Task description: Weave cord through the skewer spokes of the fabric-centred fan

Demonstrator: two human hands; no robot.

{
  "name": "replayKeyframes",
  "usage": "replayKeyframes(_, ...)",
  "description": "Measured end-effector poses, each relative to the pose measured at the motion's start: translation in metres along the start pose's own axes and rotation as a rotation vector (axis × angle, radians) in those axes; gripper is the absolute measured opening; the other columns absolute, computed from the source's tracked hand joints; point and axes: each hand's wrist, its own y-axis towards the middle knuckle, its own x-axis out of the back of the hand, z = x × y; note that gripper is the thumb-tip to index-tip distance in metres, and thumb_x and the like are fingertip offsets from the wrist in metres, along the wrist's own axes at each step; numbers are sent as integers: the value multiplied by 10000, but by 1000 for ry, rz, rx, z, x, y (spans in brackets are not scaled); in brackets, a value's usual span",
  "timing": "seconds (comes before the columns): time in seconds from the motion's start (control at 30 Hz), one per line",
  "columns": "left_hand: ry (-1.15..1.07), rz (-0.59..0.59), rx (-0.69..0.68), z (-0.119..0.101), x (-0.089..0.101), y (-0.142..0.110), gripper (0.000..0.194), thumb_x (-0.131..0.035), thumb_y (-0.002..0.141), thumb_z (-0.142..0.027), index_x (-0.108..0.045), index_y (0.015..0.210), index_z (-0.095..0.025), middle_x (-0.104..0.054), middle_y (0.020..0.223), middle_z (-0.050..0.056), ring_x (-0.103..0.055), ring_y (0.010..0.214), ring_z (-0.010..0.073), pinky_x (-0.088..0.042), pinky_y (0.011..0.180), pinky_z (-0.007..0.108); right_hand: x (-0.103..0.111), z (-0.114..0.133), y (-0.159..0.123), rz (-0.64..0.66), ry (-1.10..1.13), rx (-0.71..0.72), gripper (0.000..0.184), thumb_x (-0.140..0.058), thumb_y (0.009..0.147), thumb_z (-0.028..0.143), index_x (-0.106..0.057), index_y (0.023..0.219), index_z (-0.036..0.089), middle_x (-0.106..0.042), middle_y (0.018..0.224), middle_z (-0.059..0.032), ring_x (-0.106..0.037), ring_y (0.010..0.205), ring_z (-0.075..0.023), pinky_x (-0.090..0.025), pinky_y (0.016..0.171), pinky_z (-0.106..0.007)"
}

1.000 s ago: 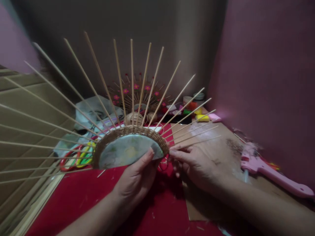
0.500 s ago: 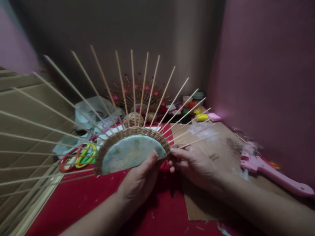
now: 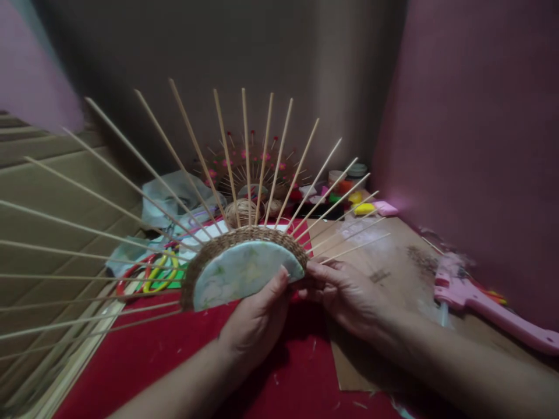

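Here: half-round brown woven piece (image 3: 244,235), radiating wooden sticks (image 3: 246,151); left hand (image 3: 257,317) clasping it, right hand (image 3: 349,291) pinching at its edge.

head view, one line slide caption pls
Left hand holds a half-round panel with woven rim and radiating sticks; right hand at its edge.

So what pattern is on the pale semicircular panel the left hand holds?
Head view: the pale bluish semicircular panel has blurry green and yellow blotches.

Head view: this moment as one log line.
left hand: holds half-round panel, thumb on front | right hand: at right end of woven rim | sticks: fan out from rim | glue gun: right side, untouched
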Motion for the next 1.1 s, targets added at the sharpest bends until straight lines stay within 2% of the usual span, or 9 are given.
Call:
replayKeyframes(0.23,5,29,14,-1,-2,0,263,-443,879,-247,-652,987,-129,-643,1001,88,-538,1028,216,-342,974,367,3,0,1,17,-49,-11,180,-668,713,256,-659,818,110,-672,741,-75,-621,618,-136,-494,592,-260)
replayKeyframes(0.37,11,22,129,-3,-2,0,290,-473,863,-315,-657,930,-101,-647,833,90,-576,916,222,-357,950,393,1,3,-8,33,-235,-182,252,-604,758,361,-623,726,112,-652,639,-83,-596,505,-131,-444,447,-225)
replayKeyframes(0.43,16,-1,165,-4,-1,0,285,-503,846,-334,-664,845,-98,-641,774,83,-583,884,217,-356,949,388,-4,7,-14,29,-376,-224,223,-593,762,347,-615,707,131,-641,616,-64,-565,457,-116,-397,396,-207)
replayKeyframes(0.5,15,-21,154,-3,0,0,264,-518,839,-322,-668,810,-106,-647,768,74,-586,880,203,-362,950,368,-11,14,-18,-18,-518,-62,132,-602,756,289,-640,762,162,-649,676,-42,-581,530,-113,-432,460,-217)
replayKeyframes(0.57,6,-33,114,-1,1,0,211,-531,837,-279,-672,866,-124,-663,840,68,-579,932,192,-367,954,345,-17,19,-19,-44,-685,225,114,-594,766,242,-665,847,205,-657,791,-29,-611,704,-131,-486,631,-260)
replayKeyframes(0.67,0,-44,41,4,4,-2,171,-550,828,-216,-666,940,-158,-660,993,56,-558,1015,182,-366,968,330,-19,24,-17,37,-918,504,171,-563,793,190,-672,915,237,-644,886,-24,-597,855,-149,-474,779,-300)
replayKeyframes(0.77,43,-24,18,8,8,-4,167,-549,828,-199,-675,929,-159,-656,1029,53,-557,1027,178,-349,990,326,-17,24,-15,133,-1032,584,171,-554,803,166,-670,905,238,-635,840,-18,-597,790,-141,-483,706,-286)
replayKeyframes(0.93,106,34,-13,9,10,-6,210,-514,847,-199,-661,997,-180,-645,1064,50,-541,1059,184,-315,1022,351,-14,26,-14,168,-1152,690,139,-538,815,130,-652,864,193,-624,752,-16,-588,704,-119,-471,633,-244)
replayKeyframes(1.1,175,52,-25,8,7,-8,244,-471,869,-213,-644,1029,-149,-623,1114,83,-513,1106,215,-284,1046,394,-14,28,-14,260,-1341,802,179,-428,867,125,-600,853,172,-572,774,-35,-548,693,-119,-453,621,-252)
